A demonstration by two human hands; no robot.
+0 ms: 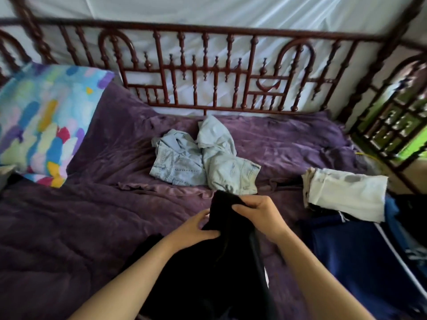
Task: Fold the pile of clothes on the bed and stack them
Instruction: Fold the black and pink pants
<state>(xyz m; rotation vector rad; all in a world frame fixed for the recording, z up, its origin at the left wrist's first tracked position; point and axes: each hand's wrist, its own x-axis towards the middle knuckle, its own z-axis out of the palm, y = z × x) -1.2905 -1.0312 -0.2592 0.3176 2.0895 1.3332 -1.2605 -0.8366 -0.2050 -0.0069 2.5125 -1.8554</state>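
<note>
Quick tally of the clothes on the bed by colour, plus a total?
light denim pieces: 2
black garment: 1
white folded piece: 1
navy garment: 1
Total: 5 visible; the layers under the white folded piece are too hidden to count.

A bed (57, 239) under a rumpled purple blanket (288, 139) stands against a dark red rail (208, 70). A multicoloured pillow (39, 125) lies at its left end. Two crumpled denim pieces (178, 162) (228, 172) touch mid-bed. At right, a folded white cloth (346, 195) tops a stack beside a navy garment (346, 250). A black garment (208, 273) lies at the near edge.
</note>
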